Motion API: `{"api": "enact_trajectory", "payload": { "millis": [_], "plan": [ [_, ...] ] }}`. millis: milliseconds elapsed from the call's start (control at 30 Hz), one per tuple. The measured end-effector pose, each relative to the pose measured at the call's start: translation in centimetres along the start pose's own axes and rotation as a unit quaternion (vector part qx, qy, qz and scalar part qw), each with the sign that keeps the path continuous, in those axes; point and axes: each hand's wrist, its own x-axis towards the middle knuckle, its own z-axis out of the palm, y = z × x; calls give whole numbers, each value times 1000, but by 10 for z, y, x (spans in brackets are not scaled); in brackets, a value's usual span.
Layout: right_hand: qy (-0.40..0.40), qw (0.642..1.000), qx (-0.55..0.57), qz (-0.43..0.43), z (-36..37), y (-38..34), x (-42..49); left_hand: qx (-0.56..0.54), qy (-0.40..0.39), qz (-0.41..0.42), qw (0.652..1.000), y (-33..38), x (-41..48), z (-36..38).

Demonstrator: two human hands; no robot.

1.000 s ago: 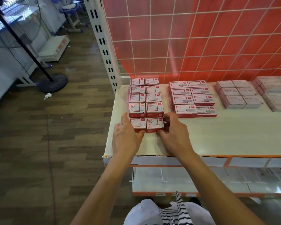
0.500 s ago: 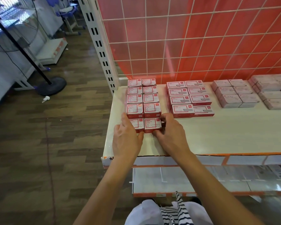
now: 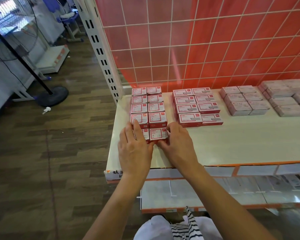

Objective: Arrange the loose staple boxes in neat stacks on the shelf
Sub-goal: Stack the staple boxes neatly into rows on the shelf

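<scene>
- The left hand lies flat with straight fingers, pressing on the front left box.
- The right hand curls round the front right box, with the thumb at its front edge.
- Both boxes close the near end of a two-column block of staple boxes at the left end of the shelf.
- More red boxes stand to the right.

Probably a stationery shop: white slotted gondola upright, wire grid over a red back panel, paper label strips along the shelf front, small red-and-white staple boxes and paler packs stocked in rows.
</scene>
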Motion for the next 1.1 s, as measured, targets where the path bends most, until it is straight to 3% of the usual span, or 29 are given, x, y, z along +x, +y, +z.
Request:
{"api": "enact_trajectory", "payload": {
  "millis": [133,267,467,600,667,800,1100],
  "plan": [
    [26,999,-34,-23,0,0,-3,21,20,39,999,-2,1,1],
    [140,981,-105,-77,5,1,-5,29,29,91,995,0,3,2],
    [167,975,-110,-100,1,9,-5,18,42,167,985,13,2,6],
    [192,972,-112,-71,-8,25,-8,-3,25,209,978,31,-3,7],
    [190,972,-126,-59,-11,38,-7,-3,0,229,973,42,-5,9],
    [99,980,-168,-37,-11,58,0,-22,-55,241,969,59,-5,15],
    [79,981,-169,-56,-16,65,10,-24,-79,255,963,76,8,15]
  ]
}}
